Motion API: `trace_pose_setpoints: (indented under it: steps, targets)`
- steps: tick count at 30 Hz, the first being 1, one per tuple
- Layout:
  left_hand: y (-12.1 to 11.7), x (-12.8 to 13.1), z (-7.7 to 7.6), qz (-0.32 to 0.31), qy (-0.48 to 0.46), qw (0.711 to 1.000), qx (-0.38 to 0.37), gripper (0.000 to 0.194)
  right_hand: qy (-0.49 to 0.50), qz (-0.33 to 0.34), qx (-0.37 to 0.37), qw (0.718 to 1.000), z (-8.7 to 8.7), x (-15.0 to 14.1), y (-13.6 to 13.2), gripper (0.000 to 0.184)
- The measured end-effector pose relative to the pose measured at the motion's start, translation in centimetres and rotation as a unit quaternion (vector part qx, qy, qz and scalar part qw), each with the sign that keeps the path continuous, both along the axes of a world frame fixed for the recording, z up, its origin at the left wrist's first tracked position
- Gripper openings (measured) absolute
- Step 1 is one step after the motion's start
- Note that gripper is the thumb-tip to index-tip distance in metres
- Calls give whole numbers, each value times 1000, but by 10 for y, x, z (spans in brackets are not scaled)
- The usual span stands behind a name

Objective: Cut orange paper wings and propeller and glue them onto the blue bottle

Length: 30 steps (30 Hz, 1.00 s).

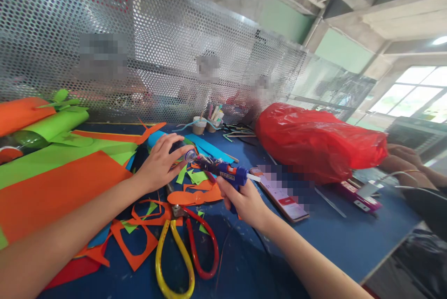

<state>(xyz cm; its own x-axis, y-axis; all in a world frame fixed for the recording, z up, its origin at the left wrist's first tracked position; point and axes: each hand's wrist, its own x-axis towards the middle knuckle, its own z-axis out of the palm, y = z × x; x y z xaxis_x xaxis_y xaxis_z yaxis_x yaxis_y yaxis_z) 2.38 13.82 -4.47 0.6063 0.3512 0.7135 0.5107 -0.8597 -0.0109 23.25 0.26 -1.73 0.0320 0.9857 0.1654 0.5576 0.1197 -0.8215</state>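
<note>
My left hand [162,161] is closed around a plastic bottle [190,155], its clear mouth turned toward the right; most of the body is hidden behind my fingers. In my right hand [246,199] is a blue hot glue gun [226,171] with a white glue stick [253,178] poking out of its back end. The gun's front end comes right up to the bottle mouth; whether they touch I cannot tell. Below both hands lie scissors [174,248] with one yellow and one red handle. Orange cut-out pieces [199,196] and green scraps [197,177] surround the blades.
Orange sheets [66,187] and a green-wrapped bottle [56,124] cover the left side. Cups of pens [214,124] stand at the back by a perforated metal screen [167,47]. On the right are a phone [279,194], a red plastic bag [314,140] and another person's arm [412,164].
</note>
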Motion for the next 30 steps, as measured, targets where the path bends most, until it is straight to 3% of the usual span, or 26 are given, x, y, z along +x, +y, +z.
trace_pose_setpoints:
  steps: [30]
  targets:
    - [1, -1, 0, -14, -9, 1000, -16, 36, 6, 12, 2, 1000, 1, -2, -2, 43]
